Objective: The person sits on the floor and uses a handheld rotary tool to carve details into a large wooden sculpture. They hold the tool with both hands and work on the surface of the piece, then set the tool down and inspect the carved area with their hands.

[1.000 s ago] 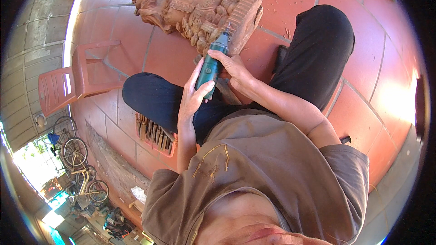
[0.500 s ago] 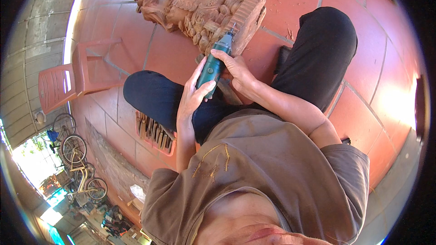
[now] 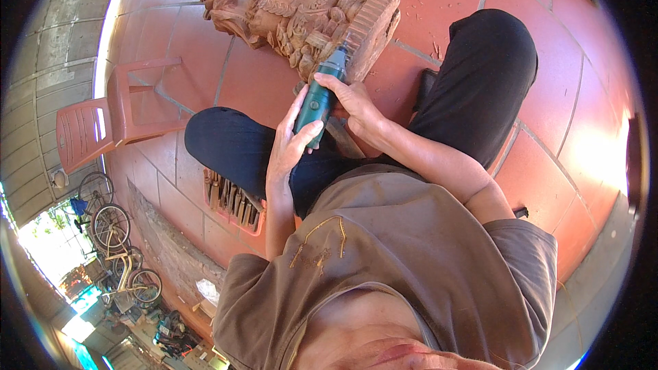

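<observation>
A carved brown wooden statue (image 3: 291,10) lies on its side on the tiles in front of me, its ridged base toward the right. Both my hands hold a green die grinder (image 3: 314,105) with a grey nose. Its slim bit points away from me at the carving beside the base; whether it touches the wood I cannot tell. My left hand (image 3: 288,138) wraps the rear of the body from the left, thumb on top. Farther forward, my right hand (image 3: 353,99) grips near the nose, its thumb across the body. The right fingers are partly hidden beneath.
A red basket of wooden-handled tools (image 3: 233,200) stands by my left leg. Left of it is a pink plastic chair (image 3: 116,113), with bicycles (image 3: 113,226) farther off. Wood chips (image 3: 437,48) lie on the tiles. A dark object (image 3: 426,89) rests beside my right leg.
The die grinder has shifted slightly to the left and swung its bit a little left along the statue's base. Both hands keep their hold; the statue stays nearly in place.
</observation>
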A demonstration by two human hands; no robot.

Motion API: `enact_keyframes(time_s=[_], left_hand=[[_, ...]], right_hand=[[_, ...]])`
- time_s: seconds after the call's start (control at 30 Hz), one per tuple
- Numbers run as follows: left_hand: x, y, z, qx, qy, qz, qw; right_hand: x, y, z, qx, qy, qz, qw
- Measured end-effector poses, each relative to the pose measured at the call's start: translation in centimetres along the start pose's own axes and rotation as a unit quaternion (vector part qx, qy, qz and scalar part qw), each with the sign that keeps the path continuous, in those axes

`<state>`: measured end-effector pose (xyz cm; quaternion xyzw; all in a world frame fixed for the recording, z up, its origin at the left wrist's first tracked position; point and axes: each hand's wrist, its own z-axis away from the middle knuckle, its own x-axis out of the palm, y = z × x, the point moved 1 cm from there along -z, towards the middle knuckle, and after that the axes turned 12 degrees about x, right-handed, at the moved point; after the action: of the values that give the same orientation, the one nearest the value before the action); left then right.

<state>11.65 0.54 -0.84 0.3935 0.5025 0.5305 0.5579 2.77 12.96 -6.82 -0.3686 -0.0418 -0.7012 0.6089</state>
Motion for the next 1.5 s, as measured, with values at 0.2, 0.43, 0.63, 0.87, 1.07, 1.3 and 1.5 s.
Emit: enact_keyframes(time_s=[0.2, 0.43, 0.63, 0.87, 1.07, 1.3, 1.5], left_hand=[[0.0, -0.1, 0.1, -0.002, 0.009, 0.001, 1.0], [0.3, 0.3, 0.1, -0.006, 0.019, -0.003, 1.0], [0.3, 0.3, 0.1, -0.009, 0.017, -0.005, 1.0], [0.1, 0.1, 0.1, -0.006, 0.006, -0.004, 1.0], [0.2, 0.3, 0.1, -0.003, -0.001, -0.004, 1.0], [0.1, 0.3, 0.2, -0.009, 0.0, -0.012, 1.0], [0.2, 0.2, 0.1, -0.009, 0.013, 0.001, 1.0]], right_hand=[[-0.2, -0.1, -0.3, 0.018, -0.007, 0.022, 1.0], [0.0, -0.4, -0.4, 0.02, -0.006, 0.028, 0.999], [-0.2, -0.1, -0.7, 0.016, -0.008, 0.021, 1.0], [-0.3, -0.1, -0.3, 0.015, -0.009, 0.022, 1.0], [-0.1, 0.0, 0.2, 0.004, 0.017, -0.003, 1.0], [0.1, -0.2, 0.4, -0.001, 0.007, -0.001, 1.0], [0.2, -0.3, 0.3, 0.009, 0.013, 0.007, 1.0]])
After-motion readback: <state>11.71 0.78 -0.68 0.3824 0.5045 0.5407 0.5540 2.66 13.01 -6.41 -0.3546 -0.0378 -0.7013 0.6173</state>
